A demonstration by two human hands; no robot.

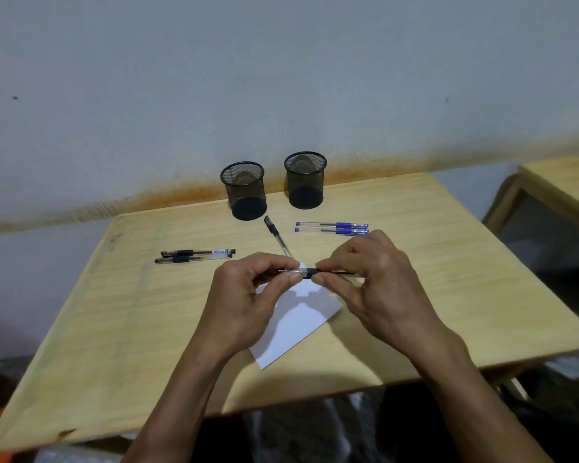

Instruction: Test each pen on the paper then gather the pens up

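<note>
A: A pale wooden counter (448, 262) stands against a grey wall stained rust-brown along its foot; what lies on it?

B: A white sheet of paper (298, 322) sits near the front edge, turned cornerwise. Above it both hands hold a black gel pen with a clear barrel (310, 271), its long axis level, running left to right.

A: How do the hands grip it?

B: The left hand (244, 295) pinches one end, the right hand (375, 282) pinches the other, fingers curled.

A: And the other pens?

B: Two black pens (194, 256) lie side by side at left, lengthwise left to right. One black pen (277, 235) lies diagonally, pointing toward the paper. Two blue pens (331, 227) lie parallel at right. Behind stand two black mesh cups (244, 190).
</note>
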